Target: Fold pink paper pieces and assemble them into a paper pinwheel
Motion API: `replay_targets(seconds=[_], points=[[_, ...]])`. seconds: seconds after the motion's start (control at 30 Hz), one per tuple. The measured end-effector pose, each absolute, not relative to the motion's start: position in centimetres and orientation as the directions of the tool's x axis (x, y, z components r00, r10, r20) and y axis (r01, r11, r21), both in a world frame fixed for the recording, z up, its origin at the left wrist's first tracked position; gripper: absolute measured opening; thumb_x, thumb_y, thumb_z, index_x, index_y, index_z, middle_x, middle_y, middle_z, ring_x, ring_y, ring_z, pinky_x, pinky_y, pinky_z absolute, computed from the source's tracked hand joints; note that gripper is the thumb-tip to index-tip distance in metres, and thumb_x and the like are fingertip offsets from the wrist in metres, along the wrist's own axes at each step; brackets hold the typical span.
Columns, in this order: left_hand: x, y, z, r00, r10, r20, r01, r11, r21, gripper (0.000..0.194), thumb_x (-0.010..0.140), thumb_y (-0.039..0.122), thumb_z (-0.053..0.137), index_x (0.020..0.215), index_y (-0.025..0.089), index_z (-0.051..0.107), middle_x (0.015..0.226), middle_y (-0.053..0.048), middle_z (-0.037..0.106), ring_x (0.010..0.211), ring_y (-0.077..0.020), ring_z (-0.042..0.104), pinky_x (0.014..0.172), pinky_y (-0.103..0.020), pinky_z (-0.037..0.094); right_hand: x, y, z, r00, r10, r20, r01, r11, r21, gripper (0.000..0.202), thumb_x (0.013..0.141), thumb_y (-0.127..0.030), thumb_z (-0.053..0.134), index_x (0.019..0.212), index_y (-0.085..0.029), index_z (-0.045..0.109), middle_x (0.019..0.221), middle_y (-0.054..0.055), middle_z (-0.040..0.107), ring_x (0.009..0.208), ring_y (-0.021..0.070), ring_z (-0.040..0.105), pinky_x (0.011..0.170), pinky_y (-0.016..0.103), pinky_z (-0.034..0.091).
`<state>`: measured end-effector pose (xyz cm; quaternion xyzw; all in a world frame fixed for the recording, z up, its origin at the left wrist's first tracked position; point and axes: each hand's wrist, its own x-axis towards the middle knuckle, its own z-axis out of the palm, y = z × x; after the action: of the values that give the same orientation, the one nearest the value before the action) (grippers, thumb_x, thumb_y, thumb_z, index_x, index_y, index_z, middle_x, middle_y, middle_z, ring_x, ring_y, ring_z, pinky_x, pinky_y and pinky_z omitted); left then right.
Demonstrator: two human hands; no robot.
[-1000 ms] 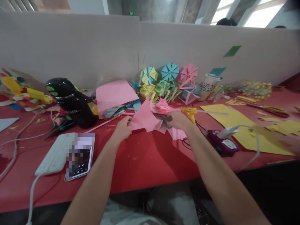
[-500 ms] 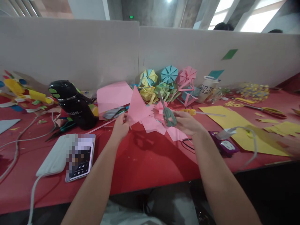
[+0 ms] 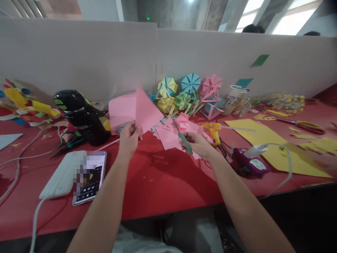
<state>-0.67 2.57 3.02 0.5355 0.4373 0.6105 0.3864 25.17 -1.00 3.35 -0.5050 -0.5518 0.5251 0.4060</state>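
Pinched at its lower edge, a pink paper sheet (image 3: 147, 112) stands up from my left hand (image 3: 130, 137). My right hand (image 3: 196, 142) is wrapped round the green handles of a pair of scissors (image 3: 185, 140), whose blades point up and to the left, apart from the sheet. Several cut pink paper pieces (image 3: 168, 135) lie in a heap on the red table behind and between my hands. Another pink sheet (image 3: 122, 109) leans behind my left hand.
Paper wheel models (image 3: 190, 83) stand against the white partition (image 3: 79, 56). A black bottle (image 3: 86, 123), a phone (image 3: 91, 179) and a white power bank (image 3: 61, 175) are at left. A yellow glue gun (image 3: 214, 131), a purple power adapter (image 3: 249, 163) and yellow paper (image 3: 258, 137) lie at right.
My left hand has moved left and turned the pink sheet. My right hand has shifted left and slightly down with the scissors, uncovering the glue gun.
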Motion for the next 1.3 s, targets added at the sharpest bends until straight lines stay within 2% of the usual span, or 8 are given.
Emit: replay_targets(seconds=[0.13,0.3,0.5,1.1,1.3], points=[[-0.8,2.5,3.2,-0.142,0.929,0.342,0.003,-0.345,0.939,0.027,0.08,0.028,0.062,0.103,0.015,0.063,0.05,0.006,0.05,0.043,-0.0079,0.044,0.044,-0.019,0.035,24.8,-1.3,2.8,-0.223,0.971,-0.086,0.13,-0.058,-0.99,0.051,0.054,-0.053,0.085,0.078,-0.017,0.058,0.062,-0.003,0.055,0.056,0.0093,0.052,0.054,0.024,0.041],[-1.0,2.5,3.3,-0.131,0.915,0.381,0.102,-0.37,0.923,0.024,0.084,0.028,0.058,0.103,0.014,0.064,0.051,0.005,0.051,0.045,-0.0078,0.044,0.045,-0.019,0.035,24.6,-1.4,2.3,-0.205,0.977,-0.059,0.061,-0.047,-0.997,0.049,0.061,-0.059,0.08,0.07,-0.018,0.055,0.06,-0.003,0.054,0.052,0.0089,0.051,0.051,0.024,0.038],[-1.0,2.5,3.2,-0.127,0.908,0.399,0.154,-0.379,0.912,0.022,0.085,0.028,0.058,0.102,0.014,0.064,0.052,0.005,0.052,0.045,-0.008,0.045,0.046,-0.02,0.036,24.7,-1.8,2.6,-0.209,0.977,-0.05,0.061,-0.038,-0.997,0.045,0.061,-0.055,0.081,0.069,-0.017,0.059,0.059,-0.002,0.057,0.051,0.009,0.053,0.05,0.023,0.038],[-0.7,2.3,3.5,-0.119,0.913,0.389,0.115,-0.377,0.919,0.024,0.081,0.027,0.061,0.101,0.014,0.064,0.062,0.003,0.058,0.043,-0.0064,0.046,0.043,-0.02,0.037,24.9,-1.8,2.6,-0.208,0.977,-0.048,0.089,-0.03,-0.996,0.04,0.063,-0.053,0.08,0.071,-0.017,0.063,0.059,-0.001,0.06,0.051,0.0102,0.054,0.051,0.024,0.043],[-0.6,2.2,3.7,-0.111,0.912,0.394,0.111,-0.383,0.917,0.022,0.081,0.026,0.062,0.099,0.015,0.064,0.061,0.003,0.057,0.042,-0.0058,0.045,0.043,-0.02,0.037,24.7,-1.8,2.9,-0.186,0.98,-0.075,0.098,-0.057,-0.994,0.043,0.057,-0.054,0.082,0.069,-0.018,0.062,0.057,-0.001,0.059,0.05,0.0103,0.054,0.05,0.024,0.043]])
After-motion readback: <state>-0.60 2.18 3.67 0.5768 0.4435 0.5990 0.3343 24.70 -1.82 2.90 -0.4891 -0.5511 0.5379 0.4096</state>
